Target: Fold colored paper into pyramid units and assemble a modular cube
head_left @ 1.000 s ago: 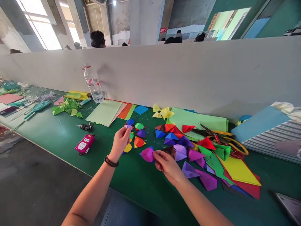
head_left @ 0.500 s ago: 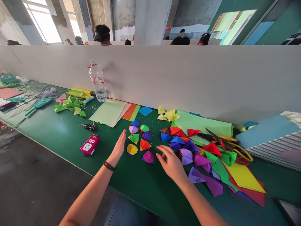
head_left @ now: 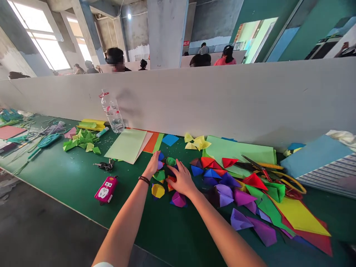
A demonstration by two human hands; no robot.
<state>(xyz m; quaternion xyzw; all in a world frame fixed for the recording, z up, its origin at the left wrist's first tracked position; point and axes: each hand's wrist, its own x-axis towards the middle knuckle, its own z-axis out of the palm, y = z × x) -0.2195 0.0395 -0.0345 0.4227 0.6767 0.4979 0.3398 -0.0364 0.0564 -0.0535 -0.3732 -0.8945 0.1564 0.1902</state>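
My left hand is open, its fingers stretched out and touching or just beside the left row of small folded paper pieces. My right hand lies open with spread fingers over the right row, partly covering an orange-red piece and a purple one. A green folded piece shows between the fingertips of both hands. Closer to me are a green piece, a yellow piece and a magenta piece. Whether either hand presses on a piece, I cannot tell.
Many folded papers lie to the right, with scissors behind them. Paper sheets, a water bottle, keys and a pink case are leftward. A low white partition borders the table; people sit beyond it.
Both hands have moved in toward the two rows of folded pieces, the left one forward and rightward, the right one leftward. The head view has tilted up slightly.
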